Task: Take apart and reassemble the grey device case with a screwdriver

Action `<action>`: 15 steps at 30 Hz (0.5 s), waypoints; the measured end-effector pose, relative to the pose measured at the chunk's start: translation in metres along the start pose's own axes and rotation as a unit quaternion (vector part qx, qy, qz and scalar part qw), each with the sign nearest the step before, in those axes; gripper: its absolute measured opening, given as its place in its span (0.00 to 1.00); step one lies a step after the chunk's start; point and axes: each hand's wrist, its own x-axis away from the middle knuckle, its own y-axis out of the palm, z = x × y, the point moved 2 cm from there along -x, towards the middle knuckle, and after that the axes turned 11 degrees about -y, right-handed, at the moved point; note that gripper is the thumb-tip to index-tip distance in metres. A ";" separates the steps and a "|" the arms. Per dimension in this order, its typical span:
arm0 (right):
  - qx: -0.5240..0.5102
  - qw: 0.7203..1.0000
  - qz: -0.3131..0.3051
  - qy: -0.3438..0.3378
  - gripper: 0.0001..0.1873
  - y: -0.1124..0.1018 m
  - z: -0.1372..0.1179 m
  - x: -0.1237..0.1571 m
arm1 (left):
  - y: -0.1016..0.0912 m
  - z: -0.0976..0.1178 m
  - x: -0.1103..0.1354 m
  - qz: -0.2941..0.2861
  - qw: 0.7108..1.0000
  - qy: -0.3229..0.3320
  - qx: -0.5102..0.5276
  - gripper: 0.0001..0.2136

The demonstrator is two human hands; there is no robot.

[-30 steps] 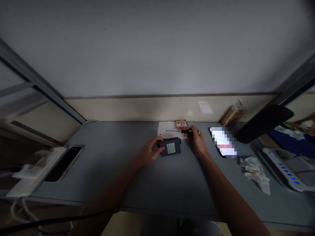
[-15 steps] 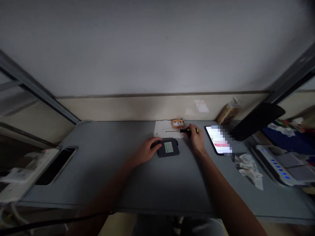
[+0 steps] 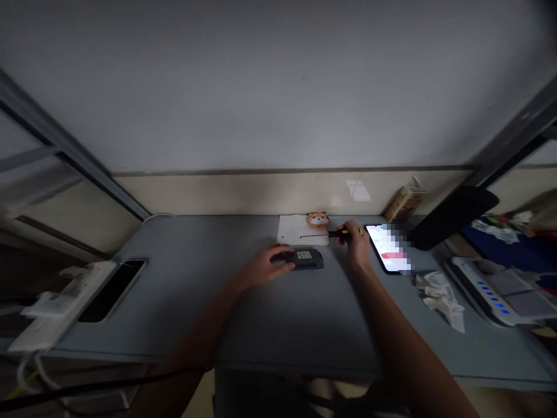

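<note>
My left hand (image 3: 268, 266) grips the left end of a small dark box (image 3: 307, 260) that has a pale label on top and slots along its near side. The box is tilted over the grey desk. My right hand (image 3: 354, 239) is closed around the black and yellow handle of a screwdriver (image 3: 337, 234). Its thin shaft points left above a white sheet of paper (image 3: 289, 225). A small dark speck lies on the paper's left part. Behind the shaft sits an orange and white animal-faced figure (image 3: 318, 219).
Right of my right hand lies a lit phone (image 3: 389, 249), with crumpled tissue (image 3: 441, 299) nearby. A drink carton (image 3: 403, 203) and a black upright object (image 3: 455, 217) stand behind. At left, another phone (image 3: 112, 292) rests beside a white power strip (image 3: 65, 305).
My left hand has tilted the dark box, so its slotted near side now shows and its label looks narrower. The right hand still holds the screwdriver over the paper. The view has shifted slightly.
</note>
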 end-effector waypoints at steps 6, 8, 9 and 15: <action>-0.094 0.996 0.006 0.005 0.20 -0.003 0.007 0.000 | 0.010 -0.001 -0.008 0.050 0.991 -0.121 -0.030 0.23; -0.105 0.994 0.002 0.009 0.20 -0.003 0.007 0.000 | 0.015 -0.003 -0.010 0.071 0.989 -0.125 -0.038 0.24; -0.108 0.994 0.000 0.011 0.19 -0.002 0.006 0.000 | 0.017 -0.004 -0.010 0.077 0.990 -0.116 -0.037 0.24; -0.108 0.993 -0.028 0.026 0.19 0.007 -0.001 0.007 | 0.018 -0.008 -0.007 0.150 0.989 -0.011 0.011 0.23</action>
